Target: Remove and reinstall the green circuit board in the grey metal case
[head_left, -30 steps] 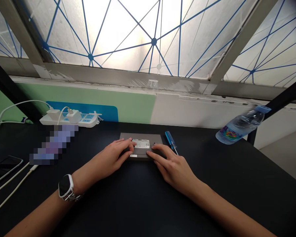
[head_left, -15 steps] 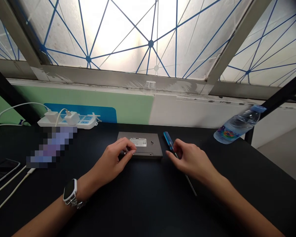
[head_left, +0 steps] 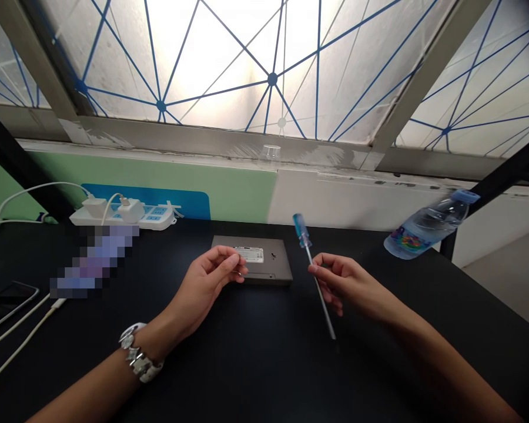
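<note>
Up off the tabletop (head_left: pixel 255 352) comes the screwdriver (head_left: pixel 301 230), which lay just right of the grey box (head_left: pixel 271 265) half a second ago; it now hangs tilted in the air, blue handle uppermost and leaning away toward the wall, its thin shaft running down toward the person with the tip just above the dark surface. Right hand (head_left: pixel 346 283) has closed on it: the fingers (head_left: pixel 330 296) are clamped round the upper part of the shaft, below the handle, with the thumb on top. Left hand (head_left: pixel 209 279) has turned its palm partly up at the box's near left corner, its fingers (head_left: pixel 229 259) curled in with the thumb tip against the forefinger; whether anything small sits between them cannot be told. A watch (head_left: pixel 137 358) is on that wrist

The grey box lies flat in the middle of the tabletop, between the two hands, a white label on its top. Behind it to the left, against the green wall strip, a white power strip (head_left: pixel 123 215) carries two plugs, its white cables (head_left: pixel 13 335) trailing down the left edge. A water bottle (head_left: pixel 425 228) leans at the far right corner, well apart from the hands
</note>
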Available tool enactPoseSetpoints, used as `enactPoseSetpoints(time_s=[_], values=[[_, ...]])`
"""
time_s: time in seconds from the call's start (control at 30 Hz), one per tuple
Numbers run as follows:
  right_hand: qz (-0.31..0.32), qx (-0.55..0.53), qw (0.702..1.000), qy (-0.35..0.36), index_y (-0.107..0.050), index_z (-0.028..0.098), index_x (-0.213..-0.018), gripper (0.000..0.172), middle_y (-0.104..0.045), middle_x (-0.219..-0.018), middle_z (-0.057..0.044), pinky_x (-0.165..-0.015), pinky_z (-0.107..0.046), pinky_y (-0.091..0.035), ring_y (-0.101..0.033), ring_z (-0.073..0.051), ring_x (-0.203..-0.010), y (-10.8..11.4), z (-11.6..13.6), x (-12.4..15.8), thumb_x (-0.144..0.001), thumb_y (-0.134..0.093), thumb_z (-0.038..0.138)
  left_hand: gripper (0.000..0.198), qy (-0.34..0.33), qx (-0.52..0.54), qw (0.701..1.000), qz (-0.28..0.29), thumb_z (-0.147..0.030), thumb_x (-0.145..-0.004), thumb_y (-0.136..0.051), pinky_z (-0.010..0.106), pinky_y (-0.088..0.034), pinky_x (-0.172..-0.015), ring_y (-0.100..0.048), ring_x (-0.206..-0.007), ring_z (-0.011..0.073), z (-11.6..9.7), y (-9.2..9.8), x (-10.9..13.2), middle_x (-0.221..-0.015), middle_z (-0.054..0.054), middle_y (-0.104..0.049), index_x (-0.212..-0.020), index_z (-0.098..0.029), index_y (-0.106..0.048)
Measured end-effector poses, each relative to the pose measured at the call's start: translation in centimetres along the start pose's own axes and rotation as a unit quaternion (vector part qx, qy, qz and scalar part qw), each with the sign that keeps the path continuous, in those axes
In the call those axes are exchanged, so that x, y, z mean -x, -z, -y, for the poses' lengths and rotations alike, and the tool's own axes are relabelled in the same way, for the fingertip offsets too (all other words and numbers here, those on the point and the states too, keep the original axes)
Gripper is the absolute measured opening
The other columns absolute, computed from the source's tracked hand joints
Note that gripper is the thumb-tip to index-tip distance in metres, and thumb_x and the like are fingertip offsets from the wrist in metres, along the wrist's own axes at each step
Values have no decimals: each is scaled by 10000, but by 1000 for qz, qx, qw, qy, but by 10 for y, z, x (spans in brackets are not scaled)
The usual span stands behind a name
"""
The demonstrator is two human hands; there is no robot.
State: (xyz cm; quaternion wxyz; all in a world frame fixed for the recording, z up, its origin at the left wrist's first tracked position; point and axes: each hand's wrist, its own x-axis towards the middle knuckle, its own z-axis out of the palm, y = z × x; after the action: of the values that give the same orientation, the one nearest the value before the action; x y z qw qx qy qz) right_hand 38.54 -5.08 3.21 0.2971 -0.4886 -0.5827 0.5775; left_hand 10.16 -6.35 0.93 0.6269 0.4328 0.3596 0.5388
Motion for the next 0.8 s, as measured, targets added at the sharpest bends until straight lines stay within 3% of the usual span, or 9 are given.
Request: enactPoseSetpoints(time_s=[0.13, 0.3, 0.53, 0.8], values=[[-10, -128, 983, 131, -563, 190, -898, 275, -753, -691, -53, -528, -296, -591, -727, -195, -575, -19, -1, -1, -939, -708, 419, 184, 61, 85, 994, -18, -333, -891, -800, 275, -578, -862, -691, -932, 160, 6, -5, 2, -986, 38, -716, -941, -172, -728], [-66, -179, 955, 227, -607, 197, -946, 145, -786, -809, -70, -543, -297, -618, -777, -232, -763, -39, -7, -1, -994, -642, 330, 159, 114, 115, 986, -29, -311, -883, -811, 288, -596, -883, -711, -952, 172, 10, -11, 7, -1003, 45, -740, -940, -177, -746], [-127, -167, 943, 257, -618, 213, -971, 126, -786, -853, -73, -510, -316, -624, -755, -238, -780, -47, -6, 3, -985, -646, 335, 167, 126, 115, 985, -26, -300, -862, -833, 302, -607, -895, -735, -941, 185, 12, -12, 7, -969, 50, -758, -943, -175, -756], [-117, -166, 943, 262, -641, 213, -997, 93, -781, -888, -69, -501, -302, -619, -749, -230, -786, -53, -10, 3, -995, -639, 306, 179, 126, 104, 986, -38, -295, -878, -820, 307, -618, -884, -751, -927, 191, 17, -14, 7, -988, 71, -777, -985, -169, -750]])
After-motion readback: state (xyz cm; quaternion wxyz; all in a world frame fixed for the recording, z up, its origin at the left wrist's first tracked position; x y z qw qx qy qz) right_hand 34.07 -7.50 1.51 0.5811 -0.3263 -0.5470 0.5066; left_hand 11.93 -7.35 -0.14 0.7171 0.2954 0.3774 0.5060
